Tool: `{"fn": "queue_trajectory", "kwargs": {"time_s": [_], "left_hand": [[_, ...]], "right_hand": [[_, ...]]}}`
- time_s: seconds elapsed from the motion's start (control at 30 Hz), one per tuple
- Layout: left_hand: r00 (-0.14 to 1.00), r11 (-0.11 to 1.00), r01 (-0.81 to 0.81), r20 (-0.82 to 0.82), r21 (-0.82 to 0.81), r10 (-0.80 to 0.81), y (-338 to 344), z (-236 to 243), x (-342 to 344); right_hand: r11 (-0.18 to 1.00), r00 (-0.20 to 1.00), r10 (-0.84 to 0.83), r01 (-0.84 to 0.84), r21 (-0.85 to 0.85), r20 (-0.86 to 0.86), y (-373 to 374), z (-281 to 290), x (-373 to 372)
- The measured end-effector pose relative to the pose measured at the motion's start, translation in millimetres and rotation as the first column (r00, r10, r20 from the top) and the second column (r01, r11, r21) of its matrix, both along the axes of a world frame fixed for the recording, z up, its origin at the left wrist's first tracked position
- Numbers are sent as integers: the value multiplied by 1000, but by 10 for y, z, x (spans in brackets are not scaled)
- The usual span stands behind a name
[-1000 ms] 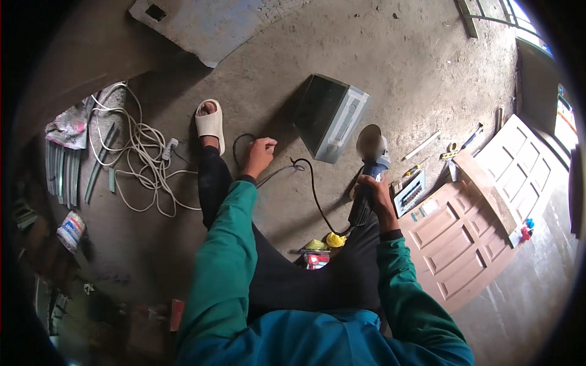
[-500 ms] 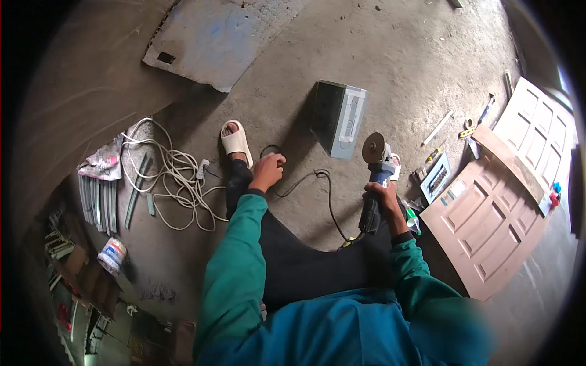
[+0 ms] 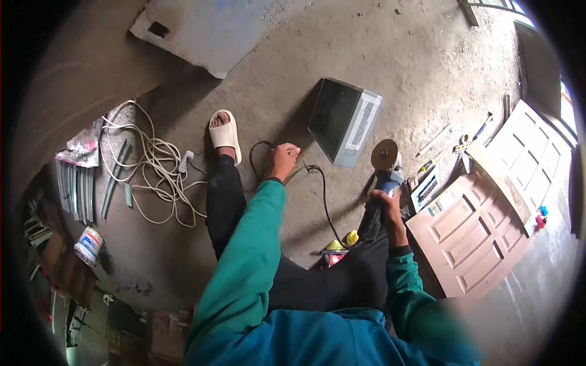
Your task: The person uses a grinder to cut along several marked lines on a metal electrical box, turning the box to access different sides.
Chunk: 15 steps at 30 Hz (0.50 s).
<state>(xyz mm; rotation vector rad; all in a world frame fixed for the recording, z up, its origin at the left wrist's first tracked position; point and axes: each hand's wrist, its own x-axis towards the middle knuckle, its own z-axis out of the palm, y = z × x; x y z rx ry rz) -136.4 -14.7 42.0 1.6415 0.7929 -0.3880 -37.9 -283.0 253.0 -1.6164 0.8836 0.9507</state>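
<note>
My right hand grips the dark body of an angle grinder, its round brown disc pointing away from me. From the grinder's rear a black power cord runs over the floor to my left hand. The fingers of that hand are curled closed where the cord loops against it; the exact grip is partly hidden. Just beyond, between my hands, a grey metal box rests on the floor, its pale taped side facing right. The disc is apart from the box.
At left lie a coiled white extension cord with a socket block, metal strips and a paint bucket. Brown door panels, a breaker panel and hand tools lie right. A worn board is at far left.
My left hand has shifted right and slightly away from me, and the cord loop beside it looks wider. The view has turned a little; the grinder stays in my right hand.
</note>
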Motion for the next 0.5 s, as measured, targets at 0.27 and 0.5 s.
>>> {"fn": "queue_trajectory", "kwargs": {"time_s": [0.27, 0.5], "left_hand": [[991, 858, 83, 51, 507, -126, 1055, 991, -286], [912, 694, 410, -283, 591, -298, 384, 2656, -1102]], "right_hand": [[988, 994, -111, 113, 105, -20, -380, 280, -273], [967, 980, -197, 193, 168, 3, -603, 210, -386]]}}
